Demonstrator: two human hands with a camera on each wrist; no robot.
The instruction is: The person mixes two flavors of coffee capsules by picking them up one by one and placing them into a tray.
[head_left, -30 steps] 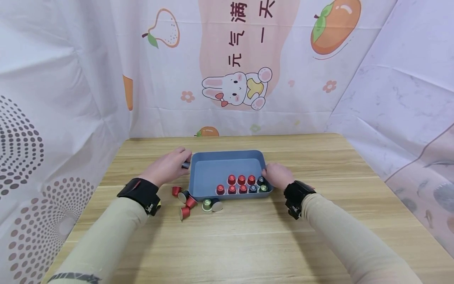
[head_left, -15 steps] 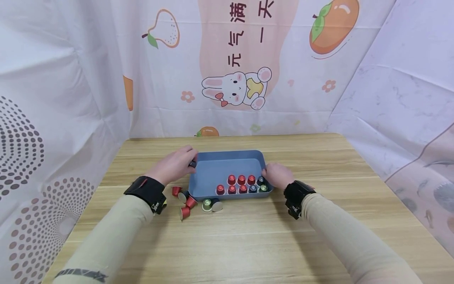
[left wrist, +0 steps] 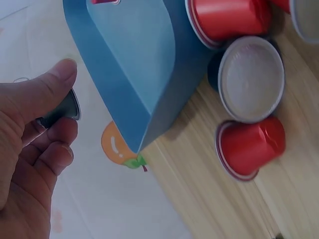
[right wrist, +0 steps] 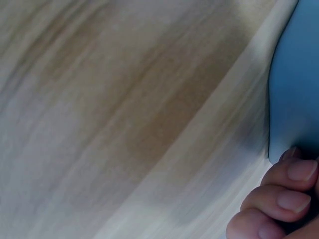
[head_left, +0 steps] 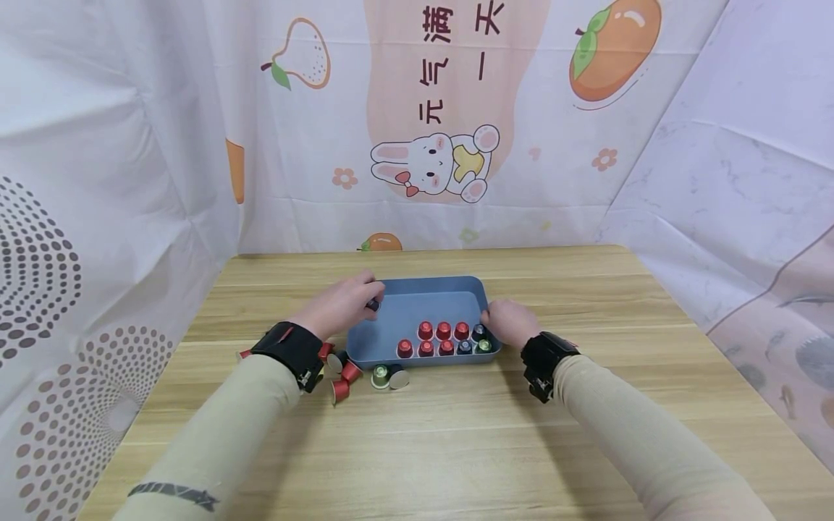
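Note:
My left hand (head_left: 342, 304) pinches a dark coffee capsule (left wrist: 66, 108) between thumb and fingers, over the left part of a blue-grey tray (head_left: 417, 297). At the tray's right wall my right hand (head_left: 513, 323) grips the edge with curled fingers (right wrist: 279, 199). Inside the tray, capsules stand lid down in two rows along the near right side. Several are red, such as a red capsule (head_left: 426, 330); dark ones and a green capsule (head_left: 483, 346) sit at the right end. In the left wrist view, the held capsule's rim faces the tray.
Loose capsules lie on the wooden table (head_left: 456, 449) by the tray's near left corner: several red ones, like a red capsule (head_left: 340, 391), a green capsule (head_left: 381, 375) and a dark capsule (head_left: 398, 377). A printed cloth (head_left: 313, 159) hangs behind the table.
My left hand has moved right with the dark capsule, from beside the tray's left wall to over its inside. The right hand and the tray have stayed put.

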